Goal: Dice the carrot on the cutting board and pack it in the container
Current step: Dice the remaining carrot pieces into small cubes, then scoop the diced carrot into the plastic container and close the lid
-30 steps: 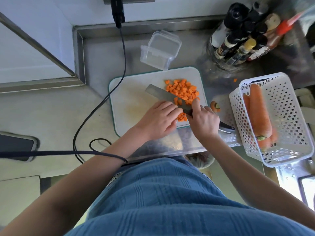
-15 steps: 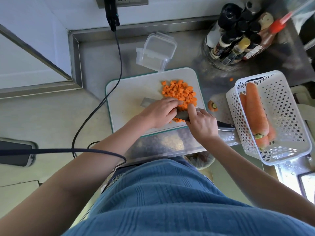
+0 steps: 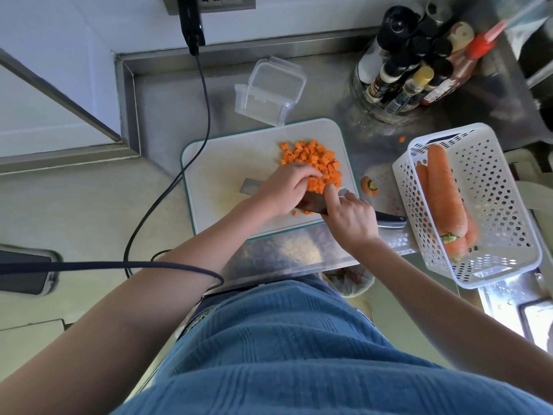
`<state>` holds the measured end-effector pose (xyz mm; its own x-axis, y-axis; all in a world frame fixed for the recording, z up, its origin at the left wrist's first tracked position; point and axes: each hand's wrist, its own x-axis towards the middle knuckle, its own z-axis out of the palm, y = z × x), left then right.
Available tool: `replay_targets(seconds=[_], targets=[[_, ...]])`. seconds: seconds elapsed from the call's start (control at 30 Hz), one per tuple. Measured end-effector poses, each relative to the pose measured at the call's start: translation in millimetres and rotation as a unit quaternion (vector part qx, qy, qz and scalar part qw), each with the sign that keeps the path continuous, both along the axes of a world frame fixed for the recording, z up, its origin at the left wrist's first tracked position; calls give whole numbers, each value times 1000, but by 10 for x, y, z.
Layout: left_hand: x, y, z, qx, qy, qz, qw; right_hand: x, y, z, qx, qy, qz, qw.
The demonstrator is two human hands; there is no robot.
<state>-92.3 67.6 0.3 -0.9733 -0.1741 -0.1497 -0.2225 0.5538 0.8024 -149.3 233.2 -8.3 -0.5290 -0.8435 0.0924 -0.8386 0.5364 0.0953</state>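
Observation:
A pile of diced carrot (image 3: pixel 311 157) lies on the right half of the white cutting board (image 3: pixel 227 163). My left hand (image 3: pixel 281 190) reaches over the knife blade (image 3: pixel 248 187), its curled fingertips holding carrot pieces at the pile's near edge. My right hand (image 3: pixel 350 217) grips the knife handle (image 3: pixel 389 220), index finger stretched along the blade's back. A few dice lie on the near side of the blade. The clear plastic container (image 3: pixel 269 91) stands open and empty behind the board.
A cut carrot top (image 3: pixel 369 185) lies right of the board. A white perforated basket (image 3: pixel 493 181) with whole carrots (image 3: pixel 446 193) stands at the right. Sauce bottles (image 3: pixel 413 64) crowd the back right. A black cable (image 3: pixel 206 100) runs along the board's left side. A phone (image 3: pixel 27 274) lies far left.
My left hand has moved forward across the blade onto the near edge of the carrot pile. The knife has shifted slightly toward me, still in my right hand.

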Motion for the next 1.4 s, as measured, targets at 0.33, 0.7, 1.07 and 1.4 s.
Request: replay_targets(seconds=[0.33,0.7,1.07,1.4], targets=[[-47,-3,-47,-67,-13,-30,997,-14,43,7,14,-17,8,1000],[-351,-1167,6,-254,38,89,962,-17,195,100,-40,-196,-169,965],[-422,-1260,142,-338,9,73,938,-9,261,107,-81,-220,-276,932],[636,-328,114,-273,23,29,961,42,244,45,-248,-363,-326,837]])
